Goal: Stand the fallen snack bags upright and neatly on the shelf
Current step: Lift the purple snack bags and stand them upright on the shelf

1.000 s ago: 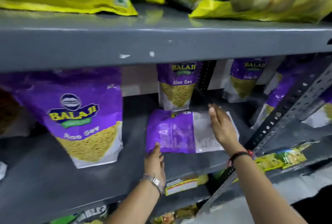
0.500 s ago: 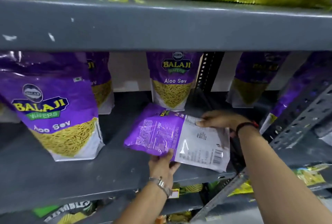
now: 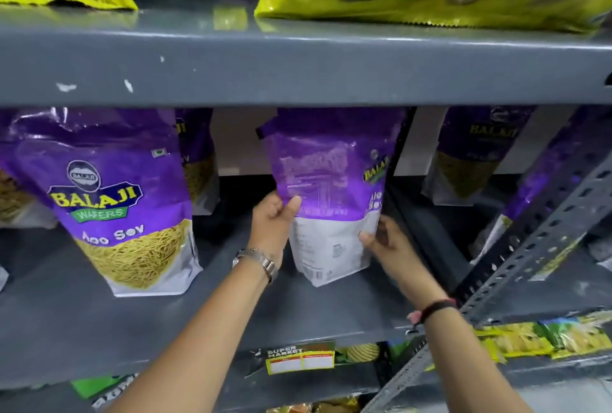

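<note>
Both hands hold one purple snack bag (image 3: 326, 180) upright on the grey shelf (image 3: 331, 310), back panel facing out. The left hand (image 3: 273, 227) pinches its left edge; the right hand (image 3: 381, 240) grips the lower right corner. A Balaji Aloo Sev bag (image 3: 109, 200) stands to the left, yellow strands showing. Dim bags (image 3: 470, 157) further right look alike.

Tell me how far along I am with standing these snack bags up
Done: the large Aloo Sev bag at front left stands upright. In hand: left hand and right hand hold a purple bag upright, back panel facing out, bottom at the shelf. Left: turn it front-out and release. No other fallen bag shows.
</note>
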